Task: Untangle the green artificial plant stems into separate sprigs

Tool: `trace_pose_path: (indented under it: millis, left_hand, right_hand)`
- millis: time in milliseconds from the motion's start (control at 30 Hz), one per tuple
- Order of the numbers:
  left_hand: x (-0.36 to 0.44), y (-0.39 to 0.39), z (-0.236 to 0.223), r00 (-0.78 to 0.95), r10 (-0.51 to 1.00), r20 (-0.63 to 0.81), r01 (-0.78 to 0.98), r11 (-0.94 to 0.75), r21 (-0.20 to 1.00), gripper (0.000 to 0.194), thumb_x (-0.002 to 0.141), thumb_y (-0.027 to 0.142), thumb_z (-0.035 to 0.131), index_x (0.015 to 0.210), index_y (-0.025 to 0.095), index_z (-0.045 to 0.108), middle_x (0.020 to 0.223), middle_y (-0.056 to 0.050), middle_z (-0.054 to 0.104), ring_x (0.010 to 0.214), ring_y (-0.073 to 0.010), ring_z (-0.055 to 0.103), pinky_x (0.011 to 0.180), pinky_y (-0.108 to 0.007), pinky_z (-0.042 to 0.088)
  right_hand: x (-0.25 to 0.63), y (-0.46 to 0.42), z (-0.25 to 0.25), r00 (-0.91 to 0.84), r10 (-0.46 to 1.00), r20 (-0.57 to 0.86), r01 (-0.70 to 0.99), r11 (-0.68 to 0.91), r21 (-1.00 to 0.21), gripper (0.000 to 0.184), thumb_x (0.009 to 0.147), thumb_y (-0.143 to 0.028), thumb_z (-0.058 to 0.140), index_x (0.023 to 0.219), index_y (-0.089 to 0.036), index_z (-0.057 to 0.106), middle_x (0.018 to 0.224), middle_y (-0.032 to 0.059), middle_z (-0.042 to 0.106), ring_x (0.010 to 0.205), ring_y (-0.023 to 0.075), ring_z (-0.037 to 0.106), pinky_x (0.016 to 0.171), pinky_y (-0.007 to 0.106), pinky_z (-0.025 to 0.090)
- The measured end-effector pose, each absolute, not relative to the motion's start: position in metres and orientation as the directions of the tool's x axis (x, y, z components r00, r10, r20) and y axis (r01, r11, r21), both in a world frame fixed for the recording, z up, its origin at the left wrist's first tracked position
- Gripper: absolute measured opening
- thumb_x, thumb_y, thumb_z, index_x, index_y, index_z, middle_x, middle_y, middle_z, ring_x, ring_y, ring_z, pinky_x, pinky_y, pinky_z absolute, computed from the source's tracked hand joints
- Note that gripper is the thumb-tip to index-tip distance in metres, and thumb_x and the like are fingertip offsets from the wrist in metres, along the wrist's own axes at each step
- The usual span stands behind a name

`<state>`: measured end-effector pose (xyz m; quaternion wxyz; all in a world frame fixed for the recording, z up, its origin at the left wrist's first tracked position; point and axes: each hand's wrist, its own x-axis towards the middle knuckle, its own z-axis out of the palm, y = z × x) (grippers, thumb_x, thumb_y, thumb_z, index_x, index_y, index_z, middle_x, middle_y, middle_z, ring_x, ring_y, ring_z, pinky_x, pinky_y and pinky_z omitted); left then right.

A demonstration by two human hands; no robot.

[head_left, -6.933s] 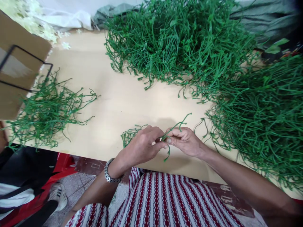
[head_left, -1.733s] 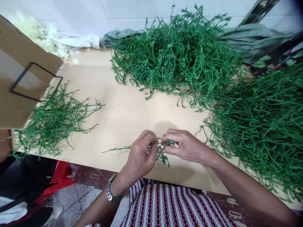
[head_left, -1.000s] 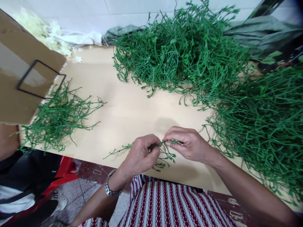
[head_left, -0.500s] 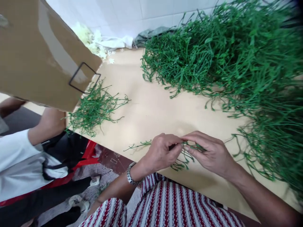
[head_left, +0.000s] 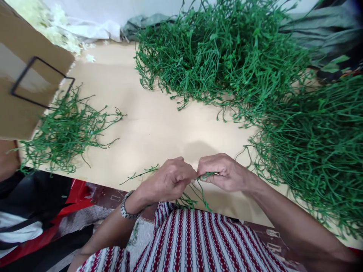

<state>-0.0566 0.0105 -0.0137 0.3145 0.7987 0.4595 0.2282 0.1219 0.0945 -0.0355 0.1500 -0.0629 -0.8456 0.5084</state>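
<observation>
Near the table's front edge, my left hand point(head_left: 171, 179) is closed in a pinch on thin green plant stems point(head_left: 203, 194). Fingertip to fingertip with it, my right hand point(head_left: 224, 172) also grips the green stems, a short piece showing between thumb and fingers. Several stem ends hang down below the two hands. A single forked green sprig point(head_left: 141, 173) sticks out to the left from behind my left hand; whether that hand holds it is hidden. The exact pinch point is covered by my fingers.
Big heaps of green stems point(head_left: 221, 56) fill the table's back and right side point(head_left: 317, 151). A smaller pile point(head_left: 70, 130) lies at left by a cardboard box point(head_left: 34, 79) with a black wire frame. Pale flowers point(head_left: 53, 30) are behind. Part of another person's arm point(head_left: 8, 158) shows.
The view has swung right, so the table and piles appear further left. My right fingers have curled in more tightly at the stems, and both hands stay together.
</observation>
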Motion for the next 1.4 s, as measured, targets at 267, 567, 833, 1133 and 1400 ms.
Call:
trace_pose_path:
  millis: [267,567,833,1133,1400]
  left_hand:
    - [-0.060,0.014,-0.015,0.418,0.891,0.176,0.505,-0.389,0.771,0.022,0.080,0.006,0.040,0.066,0.017,0.053,0.054,0.002,0.053,0.054,-0.0094,0.046,0.063,-0.027,0.040]
    - [-0.046,0.009,-0.024,0.236,0.933,0.272,0.708,-0.357,0.609,0.020,0.082,0.012,0.042,0.064,0.015,0.051,0.052,0.001,0.047,0.052,-0.0104,0.038,0.054,-0.026,0.033]
    - [-0.054,0.011,-0.015,0.341,0.935,0.094,0.642,-0.305,0.703,0.023,0.079,0.006,0.035,0.071,0.016,0.054,0.057,0.000,0.053,0.056,-0.0116,0.045,0.059,-0.026,0.037]
    - [-0.064,0.014,-0.004,0.701,0.713,0.008,0.507,-0.507,0.697,0.024,0.070,0.002,0.036,0.056,0.019,0.045,0.052,0.001,0.047,0.057,-0.0134,0.043,0.065,-0.030,0.037]
    - [-0.064,0.014,-0.010,0.239,0.969,-0.063,0.323,-0.019,0.946,0.017,0.083,0.019,0.046,0.076,0.015,0.061,0.064,-0.002,0.059,0.058,-0.0096,0.050,0.055,-0.023,0.041]
  right_hand:
    - [0.121,0.093,-0.039,-0.878,0.479,0.002,0.091,0.170,-0.981,0.019,0.088,-0.024,0.042,0.081,-0.013,0.056,0.070,0.0012,0.054,0.064,0.0078,0.048,0.058,0.020,0.038]
    - [0.116,0.074,-0.037,-0.810,0.585,0.044,0.219,0.371,-0.902,0.010,0.083,-0.025,0.052,0.087,-0.015,0.054,0.074,0.0007,0.056,0.067,0.0091,0.051,0.059,0.021,0.040]
    - [0.120,0.077,-0.047,-0.835,0.398,0.380,0.102,0.791,-0.604,0.019,0.074,-0.004,0.034,0.072,-0.017,0.048,0.061,0.0002,0.044,0.057,0.0107,0.039,0.051,0.023,0.033]
    - [0.123,0.085,-0.015,-0.968,0.061,0.244,-0.167,0.569,-0.805,0.020,0.070,-0.003,0.032,0.059,-0.019,0.039,0.054,-0.0017,0.040,0.054,0.0097,0.038,0.051,0.023,0.032]
    - [0.134,0.100,-0.026,-0.868,0.494,0.056,0.089,0.264,-0.960,0.030,0.092,-0.040,0.034,0.082,-0.017,0.051,0.083,0.0060,0.054,0.076,0.0124,0.049,0.067,0.026,0.040]
